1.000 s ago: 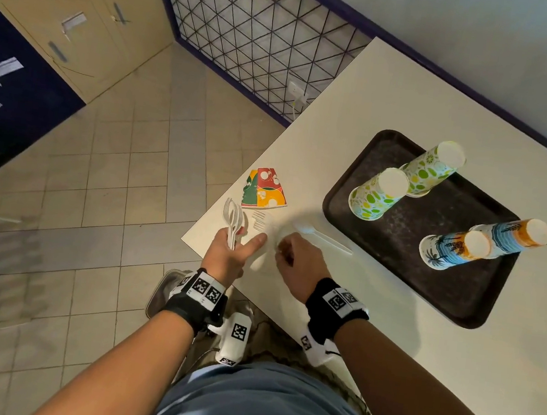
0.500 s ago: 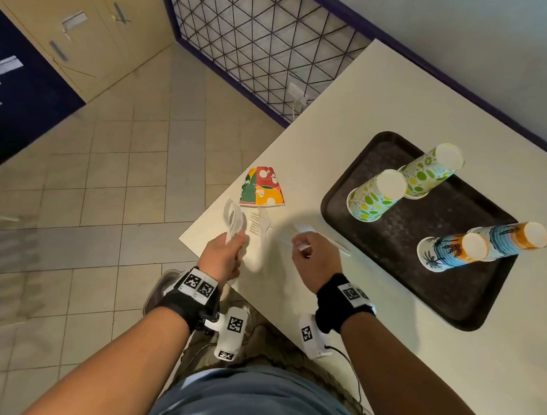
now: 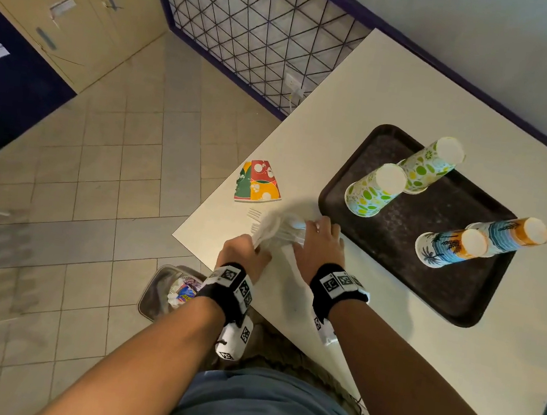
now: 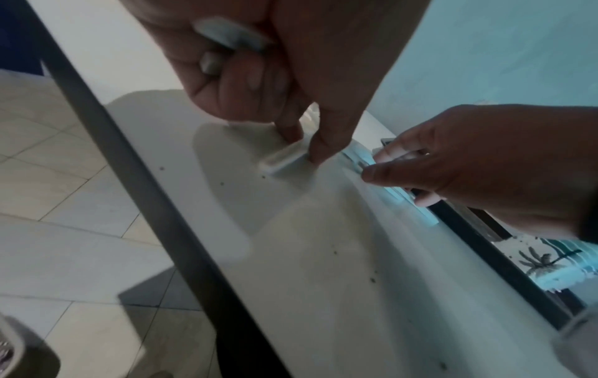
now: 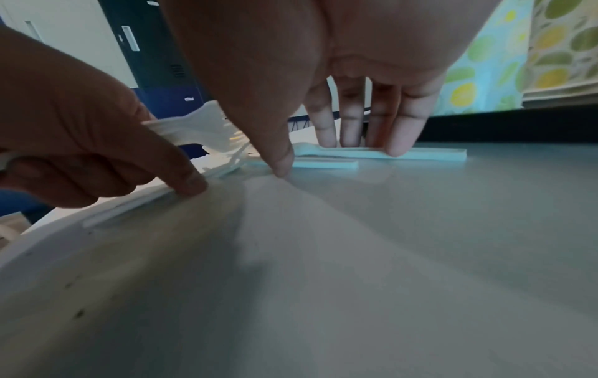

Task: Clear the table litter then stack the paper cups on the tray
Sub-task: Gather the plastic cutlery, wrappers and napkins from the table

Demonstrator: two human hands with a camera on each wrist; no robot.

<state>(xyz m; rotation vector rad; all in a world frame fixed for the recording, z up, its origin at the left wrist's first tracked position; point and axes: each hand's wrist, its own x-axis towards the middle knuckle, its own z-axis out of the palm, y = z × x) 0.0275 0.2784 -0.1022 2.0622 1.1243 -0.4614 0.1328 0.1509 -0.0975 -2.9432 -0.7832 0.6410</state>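
Gathering white plastic cutlery (image 3: 276, 230) is the job in hand, near the table's (image 3: 397, 95) front corner and just beside the dark tray (image 3: 459, 296); the left hand (image 3: 243, 253) is curled round a bunch of forks and spoons, its forefinger also pressing a loose piece flat to the tabletop; the right hand (image 3: 321, 243) is spread, straight fingertips (image 5: 395, 145) resting on two more handles (image 5: 388, 153) that lie flat (it grips nothing yet). These pieces look very light, thin, stiff and smooth, so they will likely skate on the slick surface rather than lift; dragging them to the table edge, or tipping one end up under a fingertip, should give a purchase; the handles are the place to pinch, not the brittle tines. A flattened colourful paper cup (image 3: 258, 181) lies well apart from the hands, soft and easy to lift by an edge. Four upturned cup stacks (image 3: 372, 191) stand on the tray; a bin (image 3: 166, 294) with litter sits on the floor below.
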